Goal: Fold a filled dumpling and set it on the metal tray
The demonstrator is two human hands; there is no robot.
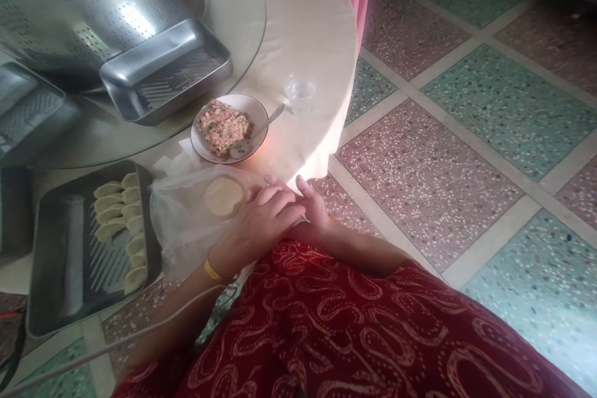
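Dumpling wrappers [224, 196] lie in a round stack on the clear plastic bag [181, 224] just past my left fingertips, close enough to peel one off without stretching. My left hand [261, 224] rests palm down at the table edge [321, 161], fingers loosely curled and overlapping my right hand [313, 208], which comes in from below with its thumb up; the two are pressed together, and I cannot tell whether anything sits between them. Beyond them stands the bowl of minced filling [224, 126], its spoon [257, 134] handle turned toward my right side, with a small clear plastic cup [301, 93] further out. Left of my left wrist, the steel tray [60, 273] holds the folded dumplings [122, 227] in two rows.
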